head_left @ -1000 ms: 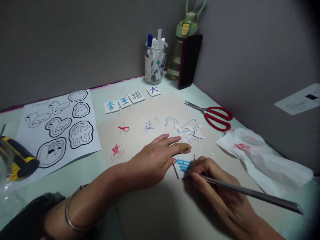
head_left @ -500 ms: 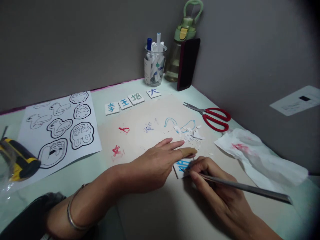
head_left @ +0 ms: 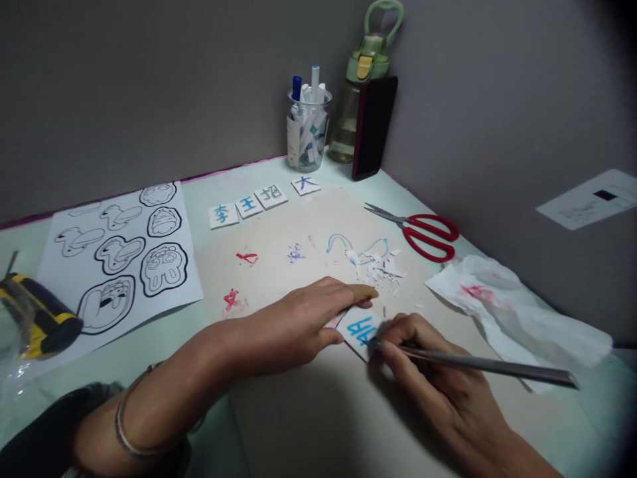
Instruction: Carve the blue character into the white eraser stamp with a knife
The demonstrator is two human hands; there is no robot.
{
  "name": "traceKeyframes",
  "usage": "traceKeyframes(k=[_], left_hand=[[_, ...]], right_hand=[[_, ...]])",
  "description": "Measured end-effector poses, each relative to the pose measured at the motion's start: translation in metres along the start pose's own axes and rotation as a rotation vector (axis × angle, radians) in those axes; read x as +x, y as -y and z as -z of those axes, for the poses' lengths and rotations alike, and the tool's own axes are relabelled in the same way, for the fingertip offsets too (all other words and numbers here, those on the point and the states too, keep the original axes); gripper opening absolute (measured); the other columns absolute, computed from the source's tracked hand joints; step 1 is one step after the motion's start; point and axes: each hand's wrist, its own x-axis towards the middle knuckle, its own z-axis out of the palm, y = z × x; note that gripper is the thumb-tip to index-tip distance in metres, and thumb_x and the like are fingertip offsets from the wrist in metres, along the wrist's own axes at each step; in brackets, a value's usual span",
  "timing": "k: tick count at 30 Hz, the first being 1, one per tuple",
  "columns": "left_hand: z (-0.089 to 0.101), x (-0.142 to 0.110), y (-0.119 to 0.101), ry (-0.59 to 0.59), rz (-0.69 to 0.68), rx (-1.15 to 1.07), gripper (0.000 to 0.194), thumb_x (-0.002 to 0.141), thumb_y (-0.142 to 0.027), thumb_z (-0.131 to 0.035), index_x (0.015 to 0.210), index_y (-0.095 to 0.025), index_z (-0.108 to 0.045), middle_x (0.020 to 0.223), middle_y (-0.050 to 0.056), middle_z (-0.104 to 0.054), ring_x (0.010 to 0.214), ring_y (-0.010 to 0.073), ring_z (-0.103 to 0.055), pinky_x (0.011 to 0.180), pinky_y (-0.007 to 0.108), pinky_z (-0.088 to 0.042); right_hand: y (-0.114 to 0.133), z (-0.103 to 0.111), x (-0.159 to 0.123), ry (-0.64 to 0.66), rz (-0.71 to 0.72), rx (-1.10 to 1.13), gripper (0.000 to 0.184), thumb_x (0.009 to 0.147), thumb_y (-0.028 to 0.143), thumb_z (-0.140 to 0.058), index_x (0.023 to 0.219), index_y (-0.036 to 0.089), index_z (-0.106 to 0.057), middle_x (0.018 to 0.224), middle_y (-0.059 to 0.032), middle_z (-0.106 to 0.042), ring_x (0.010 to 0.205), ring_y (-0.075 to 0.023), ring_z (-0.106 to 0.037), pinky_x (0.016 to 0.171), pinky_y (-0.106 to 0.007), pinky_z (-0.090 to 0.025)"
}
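My left hand (head_left: 303,318) pinches the edge of a small white tile (head_left: 361,330) with a blue character on it, lying on a beige mat (head_left: 298,411). My right hand (head_left: 423,358) is closed on a long metal carving tool (head_left: 488,366), held like a pen, with its tip on the tile's right side. White chips (head_left: 381,269) lie scattered just beyond the tile. A metal bangle sits on my left wrist.
Red scissors (head_left: 430,236) and a stained tissue (head_left: 517,312) lie to the right. Several lettered tiles (head_left: 249,204) line the mat's far edge. A pen jar (head_left: 308,129), bottle (head_left: 361,86) and phone (head_left: 373,126) stand in the corner. A drawing sheet (head_left: 119,252) and yellow tool (head_left: 40,318) lie left.
My left hand went from lying flat on the tile to gripping its edge, and the tile has turned under it. The tool tip stays on the tile.
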Motion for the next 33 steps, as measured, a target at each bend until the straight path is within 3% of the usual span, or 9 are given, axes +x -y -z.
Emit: traceKeyframes(k=[10,16,22,25,29,33], left_hand=[[0.001,0.002,0.004,-0.057,-0.016,0.098,0.071,0.086,-0.021,-0.082,0.147,-0.019,-0.046,0.127,0.011,-0.063,0.121,0.0262,-0.055,0.105,0.037,-0.045],[0.001,0.004,0.005,-0.066,-0.033,0.184,0.064,0.087,-0.029,-0.081,0.142,-0.017,-0.052,0.121,0.011,-0.065,0.114,0.0287,-0.056,0.1,0.041,-0.047],[-0.004,0.002,0.01,-0.066,-0.142,0.14,0.062,0.094,-0.022,-0.072,0.149,-0.027,-0.043,0.146,0.011,-0.055,0.139,0.0277,-0.044,0.117,0.044,-0.035],[-0.003,0.001,0.007,-0.063,-0.087,0.201,0.061,0.092,-0.026,-0.075,0.145,-0.022,-0.047,0.127,0.012,-0.061,0.122,0.0286,-0.053,0.105,0.043,-0.044],[-0.002,0.002,0.001,-0.053,-0.03,0.338,0.077,0.077,-0.045,-0.088,0.138,-0.014,-0.053,0.108,0.01,-0.058,0.104,0.0297,-0.053,0.091,0.043,-0.048],[0.001,0.001,-0.001,-0.034,-0.029,0.24,0.074,0.08,-0.032,-0.087,0.142,-0.016,-0.05,0.112,0.01,-0.06,0.108,0.0278,-0.055,0.094,0.039,-0.048]], right_hand=[[-0.001,-0.004,-0.008,-0.09,-0.004,-0.042,0.021,0.102,0.028,-0.053,0.081,0.024,-0.054,0.071,-0.0001,-0.065,0.061,-0.0143,-0.06,0.052,-0.025,-0.044],[-0.004,-0.004,-0.014,-0.08,-0.001,-0.034,0.019,0.104,0.026,-0.051,0.085,0.025,-0.055,0.074,0.0008,-0.064,0.062,-0.0134,-0.06,0.056,-0.025,-0.046],[-0.006,-0.004,-0.014,-0.08,-0.002,-0.022,0.018,0.104,0.025,-0.05,0.086,0.026,-0.053,0.077,0.0004,-0.065,0.068,-0.0145,-0.062,0.056,-0.025,-0.045],[-0.005,-0.004,-0.012,-0.093,-0.004,-0.033,0.019,0.103,0.026,-0.05,0.084,0.025,-0.054,0.075,0.0003,-0.064,0.065,-0.0143,-0.06,0.054,-0.026,-0.044],[-0.001,-0.003,-0.01,-0.095,-0.009,-0.037,0.02,0.103,0.024,-0.05,0.084,0.025,-0.055,0.077,-0.0011,-0.065,0.068,-0.0149,-0.062,0.054,-0.025,-0.044],[0.001,-0.002,-0.011,-0.094,-0.017,-0.037,0.019,0.103,0.025,-0.05,0.085,0.025,-0.056,0.079,-0.0015,-0.066,0.069,-0.0151,-0.062,0.054,-0.025,-0.045]])
